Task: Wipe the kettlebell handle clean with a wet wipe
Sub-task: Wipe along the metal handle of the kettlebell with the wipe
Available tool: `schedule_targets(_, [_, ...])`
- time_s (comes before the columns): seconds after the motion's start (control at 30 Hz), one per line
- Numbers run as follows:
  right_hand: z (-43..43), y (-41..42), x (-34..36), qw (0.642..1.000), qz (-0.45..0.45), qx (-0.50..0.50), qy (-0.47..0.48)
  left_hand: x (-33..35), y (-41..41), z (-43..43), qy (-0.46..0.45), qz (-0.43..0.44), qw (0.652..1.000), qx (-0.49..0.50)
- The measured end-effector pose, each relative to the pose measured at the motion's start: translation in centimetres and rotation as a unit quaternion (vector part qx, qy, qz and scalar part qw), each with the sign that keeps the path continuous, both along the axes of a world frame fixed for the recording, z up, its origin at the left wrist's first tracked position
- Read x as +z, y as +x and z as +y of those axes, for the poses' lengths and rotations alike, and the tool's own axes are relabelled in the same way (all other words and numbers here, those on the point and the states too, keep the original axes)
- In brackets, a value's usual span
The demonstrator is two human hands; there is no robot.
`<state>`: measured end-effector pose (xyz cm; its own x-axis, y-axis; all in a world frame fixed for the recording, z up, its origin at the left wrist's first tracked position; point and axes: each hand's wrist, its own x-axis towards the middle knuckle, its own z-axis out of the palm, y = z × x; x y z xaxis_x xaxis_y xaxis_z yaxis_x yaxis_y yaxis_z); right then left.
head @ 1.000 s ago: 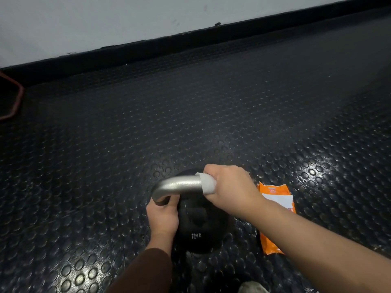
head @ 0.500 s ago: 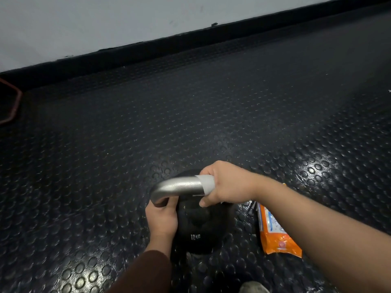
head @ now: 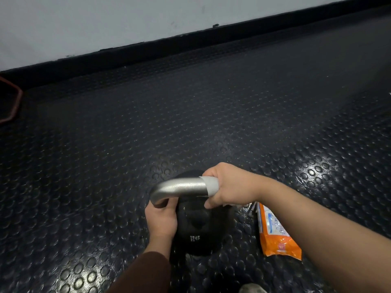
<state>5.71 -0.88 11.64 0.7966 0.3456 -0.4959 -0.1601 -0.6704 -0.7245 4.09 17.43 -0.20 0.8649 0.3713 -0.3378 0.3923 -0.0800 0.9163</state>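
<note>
Currently: wipe on handle

Black round kettlebell (head: 203, 227) sits near-centre on black studded rubber floor (head: 148, 123). R hand (head: 230, 187) clenches white wet wipe (head: 211, 186) round right end of silver metal handle (head: 182, 188). L hand (head: 161, 218) grips its left leg. Orange wipes pack (head: 275, 235) lies just right.

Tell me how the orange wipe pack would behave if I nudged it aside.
The wipe pack is probably light and floppy: its wrapper looks crinkled and soft. It lies flat on the studded floor, so it should slide or catch rather than roll.
</note>
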Motion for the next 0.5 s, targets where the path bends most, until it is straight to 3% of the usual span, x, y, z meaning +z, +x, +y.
schedule_targets(0.07, [-0.2,0.6,0.0,0.999,0.038,0.02,0.019,0.0,0.0,0.0,0.003,-0.007,1.0,-0.002])
schedule_targets(0.2, [-0.3,0.5,-0.1,0.999,0.022,0.008,0.025,0.0,0.0,0.1,0.005,-0.01,1.0,-0.006])
schedule_targets(0.3, [0.4,-1.1,-0.6,0.996,-0.067,-0.051,-0.015,-0.1,0.0,0.0,0.002,-0.005,1.0,-0.002])
schedule_targets(0.4, [1.4,-2.7,-1.3,0.967,-0.213,-0.105,-0.096,-0.1,0.0,0.0,0.0,-0.004,1.0,-0.004])
schedule_targets(0.5, [1.5,-2.9,-1.6,0.956,-0.249,-0.103,-0.113,0.1,0.0,0.0,-0.003,-0.002,1.0,-0.009])
